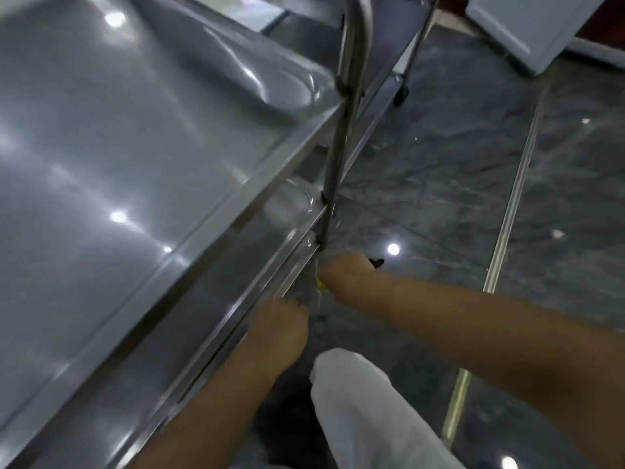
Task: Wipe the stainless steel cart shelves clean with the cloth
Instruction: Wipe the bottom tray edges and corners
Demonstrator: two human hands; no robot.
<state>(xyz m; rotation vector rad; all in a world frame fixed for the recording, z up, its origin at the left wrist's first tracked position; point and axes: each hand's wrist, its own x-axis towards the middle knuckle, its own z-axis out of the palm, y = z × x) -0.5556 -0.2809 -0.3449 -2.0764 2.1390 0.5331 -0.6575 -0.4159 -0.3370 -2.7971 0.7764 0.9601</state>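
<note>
Cloth bunched at the corner of the lowest shelf, beside the cart post. My left hand and right hand both curl around it. Top shelf gleams, apparently done. This bottom tier, I judge, is unfinished.

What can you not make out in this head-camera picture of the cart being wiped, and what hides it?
Head view:
- The cloth: mostly hidden between the left hand and right hand, and blurred.
- Both hands' fingers: turned away from the camera, so the grip is unclear.
- The lower shelf: largely covered by the top shelf.
- A small black thing past the right hand: too small to identify.
</note>
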